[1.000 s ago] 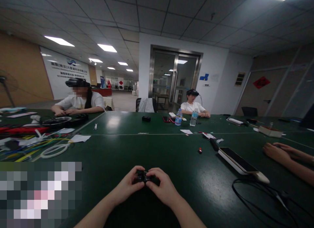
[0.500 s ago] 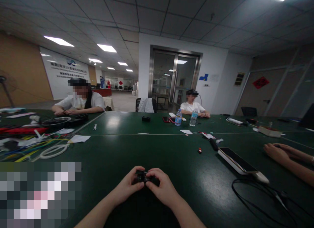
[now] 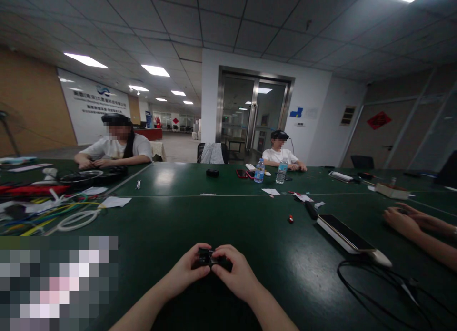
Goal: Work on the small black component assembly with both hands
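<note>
Close in front of me, a small black object (image 3: 204, 257) with a glossy surface is held between both hands above the green table (image 3: 171, 226). My left hand (image 3: 189, 268) is closed on its left end, thumb below and fingers above. Thumb and fingertips of my right hand (image 3: 232, 269) pinch the right end. Whether it is one piece or two joined parts I cannot tell, since the fingers cover much of it. A small orange-and-black item (image 3: 291, 219) lies beyond my right hand.
To the right are a white device with a dark screen (image 3: 344, 231), a black cable (image 3: 342, 278) and another person's hands (image 3: 407, 221). Coiled wires (image 3: 78, 219) lie at left. Two bottles (image 3: 259, 171) stand farther back. Two people sit across the table. Blurred blocks cover the lower left.
My hands stay almost in place around the black object, with only a slight shift of the fingers. At right, the other person's hands have shifted slightly, fingers raised a little.
</note>
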A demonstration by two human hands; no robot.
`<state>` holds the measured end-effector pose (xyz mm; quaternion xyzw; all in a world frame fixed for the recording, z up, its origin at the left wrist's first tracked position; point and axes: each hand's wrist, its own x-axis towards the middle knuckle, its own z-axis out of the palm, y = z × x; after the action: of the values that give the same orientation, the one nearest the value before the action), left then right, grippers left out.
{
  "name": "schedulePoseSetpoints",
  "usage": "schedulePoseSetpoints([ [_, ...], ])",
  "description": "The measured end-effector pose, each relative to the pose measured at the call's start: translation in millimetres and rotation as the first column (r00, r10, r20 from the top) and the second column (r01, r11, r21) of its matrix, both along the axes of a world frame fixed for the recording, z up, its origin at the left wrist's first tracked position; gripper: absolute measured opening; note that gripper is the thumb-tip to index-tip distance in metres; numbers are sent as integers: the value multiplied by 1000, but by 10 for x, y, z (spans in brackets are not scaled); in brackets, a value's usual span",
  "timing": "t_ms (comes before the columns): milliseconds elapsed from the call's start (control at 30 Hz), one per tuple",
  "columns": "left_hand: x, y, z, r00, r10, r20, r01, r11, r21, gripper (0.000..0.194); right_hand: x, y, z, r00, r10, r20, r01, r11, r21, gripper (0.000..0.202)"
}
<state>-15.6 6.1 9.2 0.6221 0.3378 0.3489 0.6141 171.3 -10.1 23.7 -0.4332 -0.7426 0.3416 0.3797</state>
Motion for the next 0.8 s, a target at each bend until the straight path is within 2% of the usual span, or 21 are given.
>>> schedulePoseSetpoints([
  [267,-5,-3,-10,1000,9,6,-9,1000,-4,39,6,-16,35,1000,10,3,-10,1000,-9,19],
  [500,14,4,-15,1000,25,-7,-25,999,23,40,-8,5,-6,1000,4,-21,-3,1000,27,19],
  [800,-4,4,-22,1000,17,3,-17,1000,15,44,-5,0,5,1000,-3,1,3,1000,-6,19],
])
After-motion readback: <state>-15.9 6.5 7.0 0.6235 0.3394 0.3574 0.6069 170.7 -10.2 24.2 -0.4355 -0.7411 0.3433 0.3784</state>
